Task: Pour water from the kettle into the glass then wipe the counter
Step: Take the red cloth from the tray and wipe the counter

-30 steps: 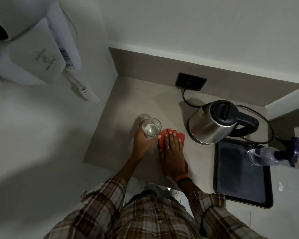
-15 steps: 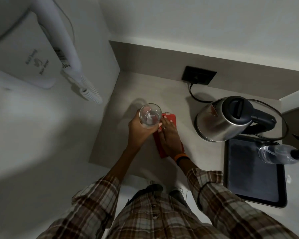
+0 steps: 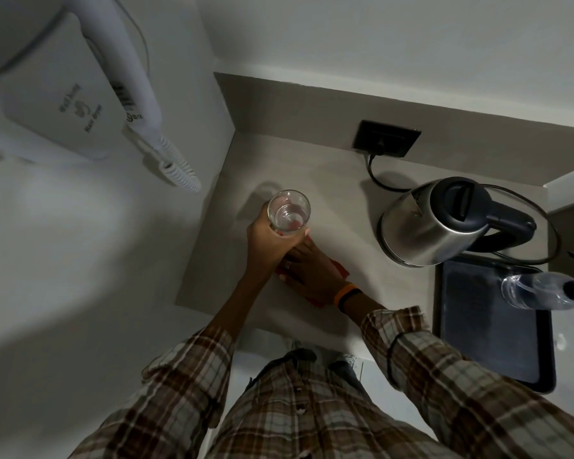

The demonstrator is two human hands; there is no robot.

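Observation:
My left hand [image 3: 267,241] grips a clear glass [image 3: 289,212] holding some water, lifted above the grey counter [image 3: 332,193]. Under it, my right hand [image 3: 309,271] presses flat on a red cloth [image 3: 340,266] lying on the counter; most of the cloth is hidden by both hands. The steel kettle [image 3: 424,226] with a black lid and handle stands upright to the right, its cord running to a black wall socket [image 3: 386,138].
A black tray [image 3: 491,329] lies right of the cloth, with a clear plastic bottle [image 3: 537,291] over its far corner. A white wall-mounted hair dryer [image 3: 63,94] hangs on the left wall. The counter's front edge runs just below my wrists.
The glass has been lifted off the counter and moved over my right hand. My right hand and the red cloth have slid left, under the glass.

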